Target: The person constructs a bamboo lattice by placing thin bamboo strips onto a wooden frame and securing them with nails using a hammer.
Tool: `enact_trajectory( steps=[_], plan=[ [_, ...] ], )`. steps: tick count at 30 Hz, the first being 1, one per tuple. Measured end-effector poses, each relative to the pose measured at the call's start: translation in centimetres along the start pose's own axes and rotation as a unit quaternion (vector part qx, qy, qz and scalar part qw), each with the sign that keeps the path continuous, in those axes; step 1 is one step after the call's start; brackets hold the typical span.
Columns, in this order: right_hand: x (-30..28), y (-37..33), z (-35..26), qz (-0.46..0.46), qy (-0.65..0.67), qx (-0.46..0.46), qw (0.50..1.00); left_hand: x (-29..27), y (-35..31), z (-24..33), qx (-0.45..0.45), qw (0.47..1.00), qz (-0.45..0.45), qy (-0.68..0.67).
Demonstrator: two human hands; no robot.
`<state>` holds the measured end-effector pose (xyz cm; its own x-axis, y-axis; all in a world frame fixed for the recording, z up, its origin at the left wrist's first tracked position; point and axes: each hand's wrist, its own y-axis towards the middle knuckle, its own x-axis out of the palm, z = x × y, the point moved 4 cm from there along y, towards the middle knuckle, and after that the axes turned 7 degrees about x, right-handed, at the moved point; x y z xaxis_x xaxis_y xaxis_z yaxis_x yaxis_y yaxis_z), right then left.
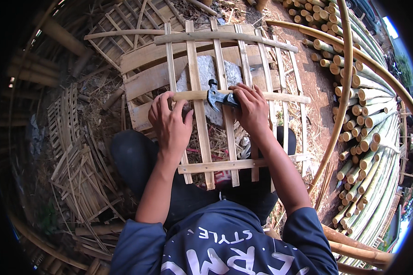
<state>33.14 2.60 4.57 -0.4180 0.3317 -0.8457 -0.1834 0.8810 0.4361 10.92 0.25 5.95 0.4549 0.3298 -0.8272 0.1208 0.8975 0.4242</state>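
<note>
A lattice panel of flat bamboo slats lies across my lap, with long strips crossed by three crosspieces. My left hand is curled around the left end of the middle crosspiece, its thumb lower down beside a strip. In my right hand is a claw hammer with a dark head and black grip. The hammer's head rests on or just above the middle crosspiece, between two strips. A rough grey stone block sits under the panel. Fingers of my right hand partly hide the grip.
Wide curved bamboo boards lie beyond the panel's left side, with another lattice behind them. Split bamboo scraps are heaped at left. Stacked bamboo poles fill the right, crossed by a bent pole.
</note>
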Motion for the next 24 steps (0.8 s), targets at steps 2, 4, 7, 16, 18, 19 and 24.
enact_trajectory(
  steps=[2,4,7,16,18,19,24],
  plan=[
    [0.6,-0.2,0.4,0.002,0.000,0.002,1.000,0.5,-0.1,-0.2,0.006,1.000,-0.003,0.004],
    [1.1,-0.4,0.7,0.009,0.003,0.006,1.000,1.1,-0.2,-0.3,0.012,1.000,-0.005,0.009],
    [1.7,-0.6,0.5,0.006,0.007,0.006,1.000,1.5,-0.6,-0.9,0.009,1.000,0.002,0.009],
    [1.9,-1.2,0.1,-0.004,0.006,0.008,1.000,2.0,-1.3,-1.4,0.026,1.000,0.014,0.006],
    [1.9,-1.3,0.1,-0.004,0.002,0.007,1.000,1.9,-1.3,-1.3,0.026,0.999,0.018,0.012],
    [1.8,-1.3,0.1,0.001,0.001,0.006,1.000,2.0,-1.4,-1.3,0.025,0.999,0.018,0.011],
    [1.7,-1.5,-0.2,0.010,0.003,-0.001,1.000,1.8,-1.5,-0.7,0.033,0.999,0.020,0.037]
  ],
)
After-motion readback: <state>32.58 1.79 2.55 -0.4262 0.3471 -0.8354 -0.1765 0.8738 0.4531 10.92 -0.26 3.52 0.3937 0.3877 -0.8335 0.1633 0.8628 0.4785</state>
